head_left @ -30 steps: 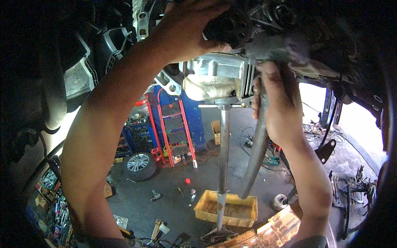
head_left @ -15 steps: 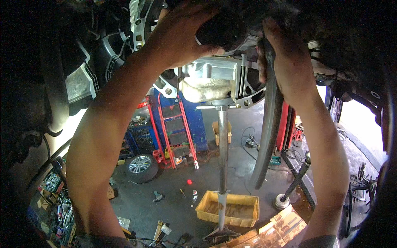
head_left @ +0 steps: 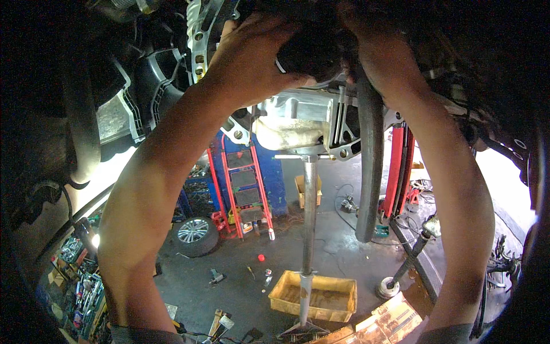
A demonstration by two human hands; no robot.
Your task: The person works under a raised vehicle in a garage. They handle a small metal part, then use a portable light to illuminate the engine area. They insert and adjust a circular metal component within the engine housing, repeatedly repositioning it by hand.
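Both arms are up, and it's all going on in the shadows beneath a vehicle! The left hand spreads against a dark rounded part overhead, thumb along its lower edge; the fingertips vanish, so how tightly it grips I can't tell. Opposite, the right hand sits high by the top of a thick dark hose, its fingers lost in the gloom; grasping or merely touching, no telling.

How far along? Things look unfinished: the hose dangles beside the pale metal pan, its lower end free in the air, while its upper end is hidden, so whether it's fastened there can't be judged. The pan's underside meets the top of an upright steel post, so that support appears to be in place.

Down below, a dark, stained floor! A yellow tub sits around the foot of the post, flattened cardboard just beside it. Over to the left, a wheel lies near a red ladder-like frame, which leans before a blue panel; nearer, hand tools crowd the edge. And bright daylight pours in at the right!
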